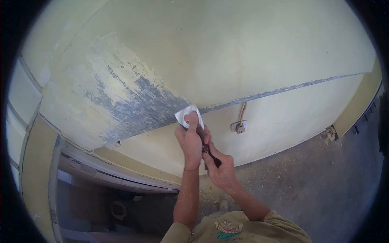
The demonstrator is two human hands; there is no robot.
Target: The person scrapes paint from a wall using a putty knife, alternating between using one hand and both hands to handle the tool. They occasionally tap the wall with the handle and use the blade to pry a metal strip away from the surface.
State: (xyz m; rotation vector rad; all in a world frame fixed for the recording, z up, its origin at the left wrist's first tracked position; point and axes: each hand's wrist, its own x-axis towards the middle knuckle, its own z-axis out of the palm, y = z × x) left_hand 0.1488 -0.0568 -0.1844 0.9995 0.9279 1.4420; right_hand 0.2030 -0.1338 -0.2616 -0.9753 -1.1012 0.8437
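My left hand (190, 139) is closed around the upper part of a scraper (182, 116), with a finger lying along its broad, shiny metal blade. Lower on the dark handle, my right hand (221, 168) grips it too. The blade's edge overlaps the border where the grey scraped patch (142, 101) meets the pale painted wall (259, 44). Rough strips of cream paint still cling within that patch. From the blade toward the right runs a narrow grey scraped band (283, 87).
A wall socket (239, 126) with a cable hangs below the band. Paint flakes dot the grey floor (291, 190), and debris (330, 133) lies by the right corner. At left is a door frame (52, 174) beside a dark opening. My shoe (223, 205) shows below.
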